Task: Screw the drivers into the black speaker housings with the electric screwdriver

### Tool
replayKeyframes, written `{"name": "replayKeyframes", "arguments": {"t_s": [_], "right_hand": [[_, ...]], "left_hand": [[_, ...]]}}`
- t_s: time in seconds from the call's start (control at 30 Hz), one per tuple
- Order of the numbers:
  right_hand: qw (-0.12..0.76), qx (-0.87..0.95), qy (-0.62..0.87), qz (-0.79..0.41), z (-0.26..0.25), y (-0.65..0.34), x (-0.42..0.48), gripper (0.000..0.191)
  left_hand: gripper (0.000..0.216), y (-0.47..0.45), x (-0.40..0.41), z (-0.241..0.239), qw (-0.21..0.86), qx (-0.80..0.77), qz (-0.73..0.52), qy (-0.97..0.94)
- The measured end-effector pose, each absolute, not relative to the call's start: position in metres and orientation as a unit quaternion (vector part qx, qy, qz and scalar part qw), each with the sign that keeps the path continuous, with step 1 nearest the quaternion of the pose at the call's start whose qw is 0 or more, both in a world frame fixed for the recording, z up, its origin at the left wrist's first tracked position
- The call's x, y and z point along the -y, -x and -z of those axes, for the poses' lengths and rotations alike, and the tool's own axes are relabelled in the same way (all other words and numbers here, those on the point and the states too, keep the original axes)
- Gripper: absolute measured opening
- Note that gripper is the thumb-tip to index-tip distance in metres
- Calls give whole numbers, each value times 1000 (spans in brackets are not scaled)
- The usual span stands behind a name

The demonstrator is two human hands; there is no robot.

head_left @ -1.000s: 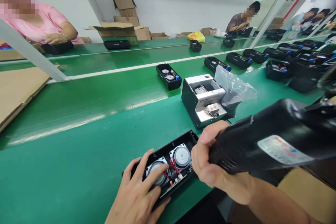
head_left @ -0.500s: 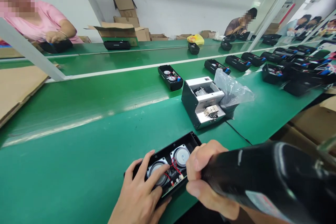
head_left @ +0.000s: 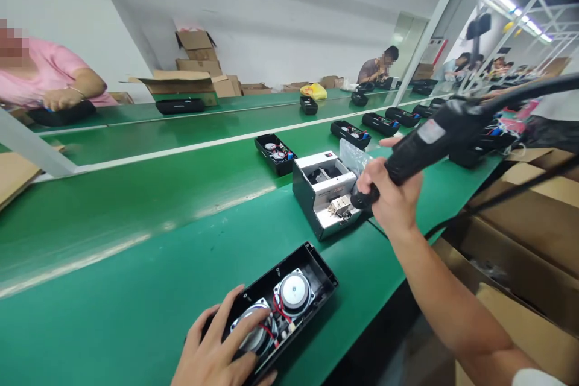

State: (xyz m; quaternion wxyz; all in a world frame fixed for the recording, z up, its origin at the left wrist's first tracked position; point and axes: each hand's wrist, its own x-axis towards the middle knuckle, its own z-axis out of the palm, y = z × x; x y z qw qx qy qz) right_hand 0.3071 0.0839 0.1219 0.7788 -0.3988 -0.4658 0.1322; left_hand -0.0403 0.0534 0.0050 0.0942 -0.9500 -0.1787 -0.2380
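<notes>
- Left hand [head_left: 221, 344] is spreading wide, its fingers resting over the left end of the black casing [head_left: 323, 262]
- Casing is lying on the green counter [head_left: 113, 313], two round speakers [head_left: 295, 293] showing inside
- Silver-fronted machine [head_left: 323, 193] is standing just beyond
- Right hand [head_left: 398, 199] is gripping a black corded tool [head_left: 425, 139]

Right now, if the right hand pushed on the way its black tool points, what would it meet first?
Probably the small metal block on the front of the silver machine. The right hand's black tool points that way, though depth is unclear.
</notes>
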Motion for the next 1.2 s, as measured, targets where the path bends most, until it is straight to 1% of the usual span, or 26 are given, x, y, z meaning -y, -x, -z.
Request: {"name": "replayKeyframes", "arguments": {"t_s": [0.17, 0.27, 0.33, 0.4, 0.47, 0.5, 0.57, 0.67, 0.73, 0.8, 0.93, 1.1, 1.2], "right_hand": [[730, 496, 433, -183, -108, -319, -106, 39], [656, 536, 455, -275, -108, -317, -97, 41], [600, 556, 454, -352, -110, -315, -84, 42], [575, 568, 422, -411, -115, -312, -67, 42], [581, 574, 370, -442, -121, -308, -52, 41], [597, 573, 352, -438, -125, -307, -48, 40], [650, 561, 349, -375, -132, -305, -48, 35], [730, 511, 393, -229, -135, -307, -68, 28], [751, 484, 413, -177, -130, -311, -87, 29], [754, 473, 426, -163, -123, -315, -102, 32], [730, 489, 435, -197, -115, -319, -109, 35], [641, 537, 436, -332, -123, -316, -86, 33], [626, 531, 403, -405, -130, -308, -66, 26]], "left_hand": [[31, 33, -47, 21, 30, 254, 285, 924], [28, 32, -44, 28, 30, 252, 284, 925], [26, 31, -42, 24, 30, 256, 287, 923], [26, 31, -41, 15, 29, 265, 288, 920], [20, 30, -40, 3, 36, 258, 256, 931], [18, 29, -40, -1, 41, 252, 233, 938], [18, 28, -39, -6, 42, 247, 219, 943], [24, 28, -37, 2, 22, 264, 275, 924], [23, 28, -37, 11, 10, 266, 298, 917], [23, 29, -38, 18, 6, 260, 300, 918], [26, 31, -40, 21, 4, 256, 302, 918], [21, 30, -38, 17, 2, 262, 289, 921], [19, 29, -37, 9, 1, 270, 277, 922]]}}
